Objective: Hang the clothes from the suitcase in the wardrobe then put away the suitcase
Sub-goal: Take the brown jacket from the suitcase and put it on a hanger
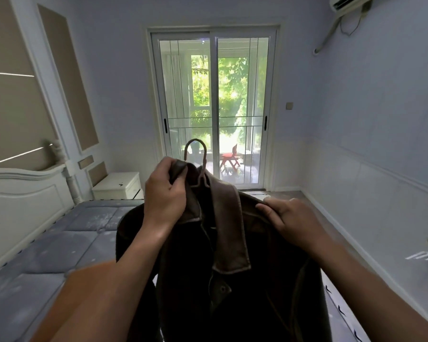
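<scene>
A dark brown jacket [232,280] hangs in front of me, held up over the bed. A pink hanger [197,154] sits inside its collar, with the hook sticking up above the fabric. My left hand [164,191] grips the left side of the collar near the hook. My right hand [289,218] pinches the right shoulder of the jacket. The jacket's lower part drops out of the bottom of the view. No suitcase or wardrobe is in sight.
A bed with a grey mattress [47,248] and white headboard [22,193] lies to the left. A white nightstand [119,185] stands in the far corner. A sliding glass door [214,109] is straight ahead. The right wall [381,144] runs alongside a strip of floor.
</scene>
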`<state>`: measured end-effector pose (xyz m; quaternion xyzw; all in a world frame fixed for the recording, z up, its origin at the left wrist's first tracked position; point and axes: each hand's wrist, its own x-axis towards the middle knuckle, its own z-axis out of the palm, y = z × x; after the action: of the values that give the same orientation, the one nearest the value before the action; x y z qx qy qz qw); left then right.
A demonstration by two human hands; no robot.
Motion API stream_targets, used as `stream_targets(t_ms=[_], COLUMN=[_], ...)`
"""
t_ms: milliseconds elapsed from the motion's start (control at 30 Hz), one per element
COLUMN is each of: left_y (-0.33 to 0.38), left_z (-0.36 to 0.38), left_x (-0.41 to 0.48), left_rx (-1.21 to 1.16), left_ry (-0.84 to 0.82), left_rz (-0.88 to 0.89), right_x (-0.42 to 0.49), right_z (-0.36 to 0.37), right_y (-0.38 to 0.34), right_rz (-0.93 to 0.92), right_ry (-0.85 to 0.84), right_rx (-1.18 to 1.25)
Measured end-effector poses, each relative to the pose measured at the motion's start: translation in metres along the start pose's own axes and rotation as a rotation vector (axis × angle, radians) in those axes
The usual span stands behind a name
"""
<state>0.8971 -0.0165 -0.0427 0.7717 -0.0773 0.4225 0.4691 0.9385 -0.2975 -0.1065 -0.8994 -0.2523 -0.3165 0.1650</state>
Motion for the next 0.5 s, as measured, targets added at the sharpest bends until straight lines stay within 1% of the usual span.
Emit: stream_targets(t_ms=[100, 133, 167, 200, 267, 333, 367, 500], left_y=[-0.001, 0.002, 0.007, 0.015, 0.027, 0.026, 0.019, -0.013], left_z=[-0.024, -0.034, -0.042, -0.047, -0.046, -0.043, -0.043, -0.054], left_x=[0.025, 0.032, 0.033, 0.029, 0.006, -0.024, -0.035, -0.054], left_rx=[-0.057, -0.055, -0.049, -0.038, 0.021, 0.113, 0.16, 0.355], left_ry=[0.195, 0.221, 0.204, 0.145, -0.039, -0.207, -0.263, -0.345], left_rz=[-0.037, -0.03, -0.006, 0.031, 0.114, 0.184, 0.203, 0.148], right_x=[-0.005, -0.007, -0.009, -0.008, -0.004, 0.001, 0.003, 0.013], right_z=[0.01, 0.015, 0.02, 0.023, 0.028, 0.025, 0.022, 0.015], right_y=[0.006, 0.007, 0.006, 0.005, 0.0, -0.007, -0.011, -0.021], right_rz=[0.066, 0.081, 0.09, 0.099, 0.115, 0.11, 0.1, 0.036], right_ry=[-0.042, -0.047, -0.041, -0.018, 0.042, 0.096, 0.118, 0.171], right_rx=[0.049, 0.081, 0.121, 0.164, 0.236, 0.275, 0.291, 0.264])
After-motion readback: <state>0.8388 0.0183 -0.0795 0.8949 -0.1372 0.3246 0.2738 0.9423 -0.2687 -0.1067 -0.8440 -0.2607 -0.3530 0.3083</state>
